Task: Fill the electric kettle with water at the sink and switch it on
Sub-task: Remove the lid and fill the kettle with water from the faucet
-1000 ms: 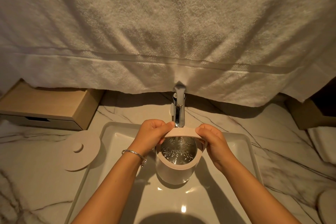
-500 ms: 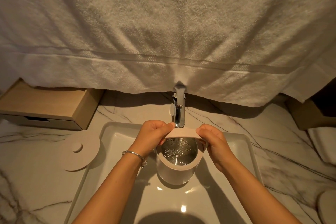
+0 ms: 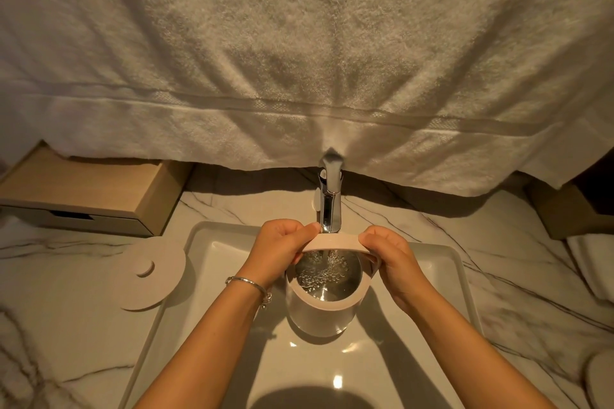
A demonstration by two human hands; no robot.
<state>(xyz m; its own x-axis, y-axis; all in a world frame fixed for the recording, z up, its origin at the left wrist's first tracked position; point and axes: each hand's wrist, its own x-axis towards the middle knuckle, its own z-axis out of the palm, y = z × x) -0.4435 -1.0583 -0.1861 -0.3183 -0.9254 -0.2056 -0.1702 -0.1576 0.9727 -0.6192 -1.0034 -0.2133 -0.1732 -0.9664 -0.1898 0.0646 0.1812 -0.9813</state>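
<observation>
Head view, clock positions taken from the kettle, with 12 o'clock pointing away from the person: 2 bare forearms enter from 6 o'clock over the white rectangular sink [image 3: 206,276], which is set in a veined marble countertop [image 3: 50,325]. The pale electric kettle [image 3: 320,315] is upright inside the basin, lid off, with its mouth directly under the spout; whether its base rests on the basin floor cannot be determined. The left hand [image 3: 279,249], at 10 o'clock, and the right hand [image 3: 390,259], at 2 o'clock, each grip 1 end of the curved pale band at the kettle's far rim, fingers curled round it. A silver bracelet [image 3: 247,282] sits on the left wrist. A stream of water [image 3: 324,257] falls from the chrome faucet [image 3: 330,206], at 12 o'clock, into the kettle, and the water surface inside is covered with bubbles. The round kettle lid [image 3: 151,276] lies flat on the countertop at 9 o'clock, just beside the sink edge. A wooden box [image 3: 86,189] stands farther back at 10 o'clock. A white towel [image 3: 299,60] hangs behind the faucet, its lower hem meeting the faucet top.
</observation>
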